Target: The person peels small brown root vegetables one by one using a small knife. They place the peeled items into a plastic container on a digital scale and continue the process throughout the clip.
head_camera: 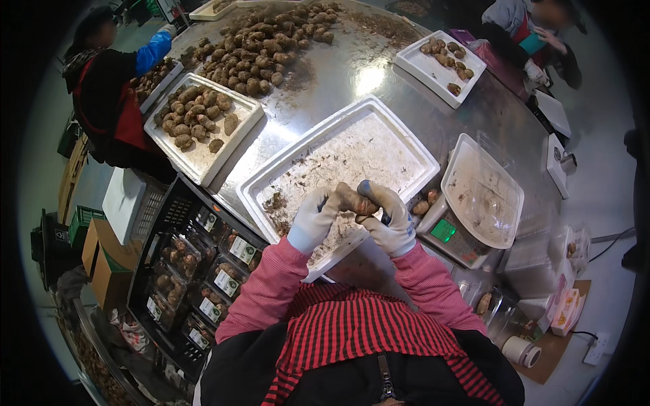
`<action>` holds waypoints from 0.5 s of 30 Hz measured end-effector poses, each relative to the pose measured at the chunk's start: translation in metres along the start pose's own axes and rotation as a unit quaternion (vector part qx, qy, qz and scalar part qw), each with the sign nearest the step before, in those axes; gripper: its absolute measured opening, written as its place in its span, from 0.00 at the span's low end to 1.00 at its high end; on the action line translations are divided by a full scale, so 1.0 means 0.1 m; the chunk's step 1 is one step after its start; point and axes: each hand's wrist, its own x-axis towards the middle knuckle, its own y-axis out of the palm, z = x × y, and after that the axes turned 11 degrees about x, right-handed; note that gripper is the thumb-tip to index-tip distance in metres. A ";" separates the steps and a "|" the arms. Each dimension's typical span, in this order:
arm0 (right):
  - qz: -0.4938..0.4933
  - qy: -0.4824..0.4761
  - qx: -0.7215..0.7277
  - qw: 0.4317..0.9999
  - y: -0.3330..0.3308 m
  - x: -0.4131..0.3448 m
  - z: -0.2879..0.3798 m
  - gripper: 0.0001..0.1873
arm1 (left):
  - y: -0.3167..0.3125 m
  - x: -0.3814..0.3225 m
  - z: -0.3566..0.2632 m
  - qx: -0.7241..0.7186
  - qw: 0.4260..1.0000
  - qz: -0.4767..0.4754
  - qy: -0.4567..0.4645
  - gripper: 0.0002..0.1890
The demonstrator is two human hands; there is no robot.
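Note:
A brown taro corm [350, 199] with a pinkish end is held between my two gloved hands. My left hand [316, 213] pinches its left end with thumb and fingers. Around the right end curl the fingers of my right hand [390, 215], in a white knit glove with blue-grey fingertips. Both hands are above the near part of a white foam tray [355, 152], which carries soil crumbs and root hairs. Just right of my right hand, a few small taro corms [422, 205] lie beside the weighing scale [457, 238], whose pan [482, 193] bears clear plastic.
A foam tray of taro [195, 114] and a taro heap [264, 45] lie on the metal table [350, 76]. Another foam tray [442, 66] is back right. A black crate [172, 304] of labelled packs stands left. Clear plastic containers [533, 259] are stacked right. Two people work across the table.

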 end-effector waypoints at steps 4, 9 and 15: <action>0.008 -0.027 -0.042 0.999 0.02 -0.01 0.08 0.31 | 0.02 0.00 -0.06 -0.088 0.993 -0.058 -0.046 0.10; -0.011 -0.039 -0.048 0.998 -0.01 0.07 0.17 0.31 | 0.06 -0.02 -0.15 0.247 0.935 -0.237 0.090 0.13; 0.100 -0.192 -0.208 0.954 0.00 0.16 0.23 0.38 | 0.10 -0.04 0.02 -0.030 0.997 -0.007 -0.074 0.14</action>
